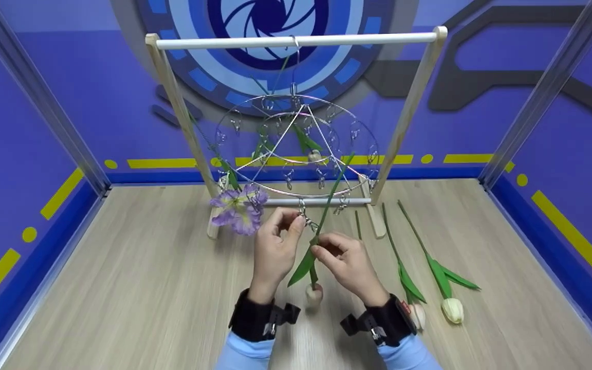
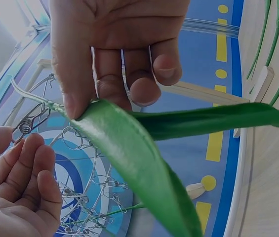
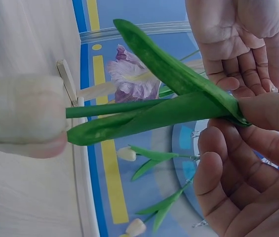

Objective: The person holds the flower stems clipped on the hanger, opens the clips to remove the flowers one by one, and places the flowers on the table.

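With thumb and fingers my left hand [image 1: 275, 249] pinches a small metal clip [image 2: 25, 125] at the front of the round wire hanger [image 1: 301, 196]. My right hand [image 1: 345, 262] pinches a white tulip by its green stem [image 1: 333, 190], at the base of the leaves. The tulip's bloom [image 3: 23, 116] points down, and its bare stem slants up past the clip, overlapping the hanger's front rim in the head view. Behind my left hand, a purple ruffled flower [image 1: 239, 208] hangs head down from the hanger's left side. More tulips [image 3: 127, 154] hang at the back.
A wooden stand [image 1: 411, 110] carries the hanger by its hook on a white top rod [image 1: 224, 43]. On the table [image 1: 136, 272], to the right, lie a white tulip [image 1: 452, 310] and a pinkish one [image 1: 417, 316], partly behind my right wrist. Another green stem [image 1: 358, 224] lies beside them.
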Tool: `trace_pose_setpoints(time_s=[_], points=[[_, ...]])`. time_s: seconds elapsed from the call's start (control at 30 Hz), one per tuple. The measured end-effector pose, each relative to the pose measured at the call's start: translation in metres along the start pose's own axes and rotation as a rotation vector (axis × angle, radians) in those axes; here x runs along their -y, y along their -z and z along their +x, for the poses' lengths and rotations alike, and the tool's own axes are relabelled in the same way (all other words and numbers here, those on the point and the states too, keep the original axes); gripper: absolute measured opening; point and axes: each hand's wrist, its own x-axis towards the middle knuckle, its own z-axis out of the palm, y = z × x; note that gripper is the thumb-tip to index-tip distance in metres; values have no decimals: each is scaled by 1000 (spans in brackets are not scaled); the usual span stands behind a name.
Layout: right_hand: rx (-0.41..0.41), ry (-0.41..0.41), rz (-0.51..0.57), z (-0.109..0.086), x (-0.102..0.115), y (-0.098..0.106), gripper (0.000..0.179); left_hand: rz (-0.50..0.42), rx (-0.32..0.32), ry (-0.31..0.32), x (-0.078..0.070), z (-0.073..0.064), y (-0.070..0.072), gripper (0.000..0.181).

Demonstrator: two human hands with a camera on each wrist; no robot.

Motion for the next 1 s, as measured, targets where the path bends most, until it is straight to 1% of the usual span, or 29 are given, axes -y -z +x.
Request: trace_pose_setpoints(time_s=[0.1, 0.33, 0.5, 0.67, 0.77, 1.0], points=[[-4, 10, -7, -1, 0, 0, 7, -2, -1, -5, 0, 0, 0, 9], [0, 33, -28, -1, -1, 2, 5, -12, -2, -10, 0, 0, 0, 9], [4, 48, -38, -2, -1, 2, 9, -14, -1, -10, 0, 0, 1, 9], [11, 53, -50, -2, -1, 2, 6, -15, -3, -11, 0, 0, 1, 9], [17, 56, -55, -2, -1, 2, 7, -17, -5, -12, 1, 0, 1, 9], [33, 24, -56, -5, -1, 5, 4, -10, -11, -4, 0, 0, 1, 9]])
